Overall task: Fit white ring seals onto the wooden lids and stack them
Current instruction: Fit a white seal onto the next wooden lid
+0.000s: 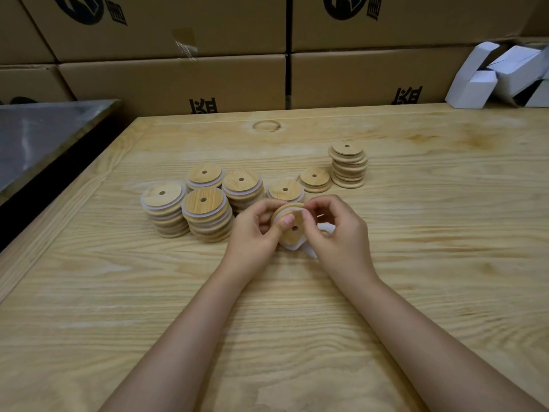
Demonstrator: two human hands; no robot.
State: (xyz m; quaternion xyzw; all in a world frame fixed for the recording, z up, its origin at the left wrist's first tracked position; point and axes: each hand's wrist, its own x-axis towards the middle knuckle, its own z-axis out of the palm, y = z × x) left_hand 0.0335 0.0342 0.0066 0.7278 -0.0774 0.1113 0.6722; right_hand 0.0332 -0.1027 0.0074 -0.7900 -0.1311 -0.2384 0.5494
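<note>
Nearest, two bare forearms stretched over the pale wood bench (297, 322), meeting mid-surface. Held up between left hand (252, 233) and right hand (341, 236), clear of the bench: one wooden lid (292, 237), a round, light-grained disc with a small hole at centre and a stepped rim. Tilted up on edge, flat face turned back toward the camera and slightly upward (round, so no long axis to speak of). Left thumb pressed on that face just above the hole, other left fingers (264, 217) curled round the far rim. Right thumb and forefinger pinched together at the upper right rim, on the white ring seal (292, 247). Seal still slack below, drooping past the lid's lower edge and bunched near the right palm; how much of it sits on the rim, cannot tell.

Just beyond the hands, sealed stacks (208, 215) clustered to the left, white rings showing between the lids. Farther right, bare stacks (347, 168), one low and one taller, side by side.

Farthest back, brown cartons (178, 81) walled along the bench edge, white boxes (490, 75) at the right, a grey metal surface (35, 135) off left.
</note>
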